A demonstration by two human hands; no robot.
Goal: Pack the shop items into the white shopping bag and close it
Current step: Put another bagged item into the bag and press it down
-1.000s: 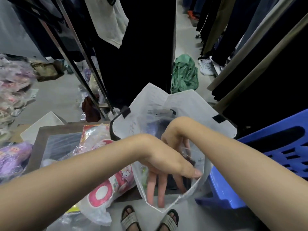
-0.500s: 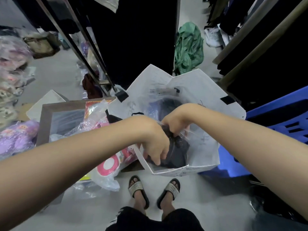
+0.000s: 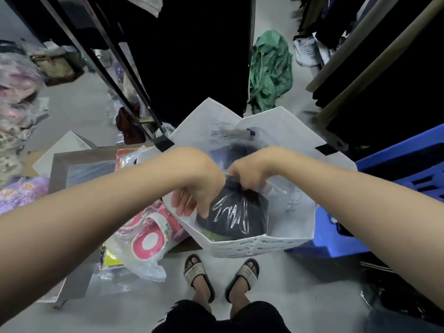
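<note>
The white shopping bag (image 3: pixel 276 131) stands open in front of me, its near rim printed with small black text. Inside it lies a black garment in clear plastic wrap (image 3: pixel 236 216). My right hand (image 3: pixel 248 173) pinches the top of that wrap, fingers closed. My left hand (image 3: pixel 198 188) grips the same wrapped garment from the left, with some fingers showing through the bag's translucent wall. A black handle tab (image 3: pixel 163 143) sits at the bag's left corner.
A clear plastic bag with pink and white items (image 3: pixel 146 236) lies left of the shopping bag on a low grey table (image 3: pixel 60 162). A blue plastic crate (image 3: pixel 408 171) stands to the right. Dark clothes hang behind, and a green cloth (image 3: pixel 270 68) lies on the floor.
Both hands came up out of the bag's depth and closed on the wrapped black garment, which now sits higher near the bag's front wall. The camera tilted down, showing my feet.
</note>
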